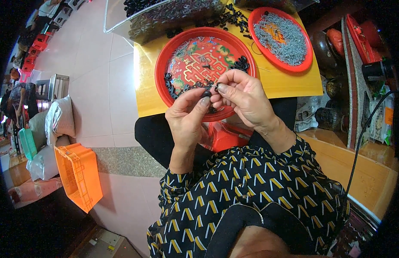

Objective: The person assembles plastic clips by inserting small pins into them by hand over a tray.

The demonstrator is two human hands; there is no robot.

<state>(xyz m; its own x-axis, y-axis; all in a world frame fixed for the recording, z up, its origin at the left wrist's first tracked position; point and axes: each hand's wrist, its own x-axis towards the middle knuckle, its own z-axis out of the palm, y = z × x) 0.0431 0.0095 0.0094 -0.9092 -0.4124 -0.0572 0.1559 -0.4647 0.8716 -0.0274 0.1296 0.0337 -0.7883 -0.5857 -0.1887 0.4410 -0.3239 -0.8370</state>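
My left hand point(186, 120) pinches a small rounded black plastic part point(206, 93) between thumb and fingertips. Close against it, my right hand point(249, 101) is closed on a small black piece point(217, 87), partly covered by the fingers. A thin silvery bit, perhaps a screw, shows between the two. Both hands are over the near rim of a red round tray point(160, 71) with a patterned bottom. Inside the tray lie loose black parts point(240, 64) and scattered silver screws point(182, 48).
A second red tray point(310, 56) full of silver screws point(289, 41) is at the far right of the yellow tabletop point(143, 86). A clear bin point(122, 30) of black parts stands at the back, with black pieces point(236, 19) spilled beside it. An orange crate point(81, 176) rests on the floor at left.
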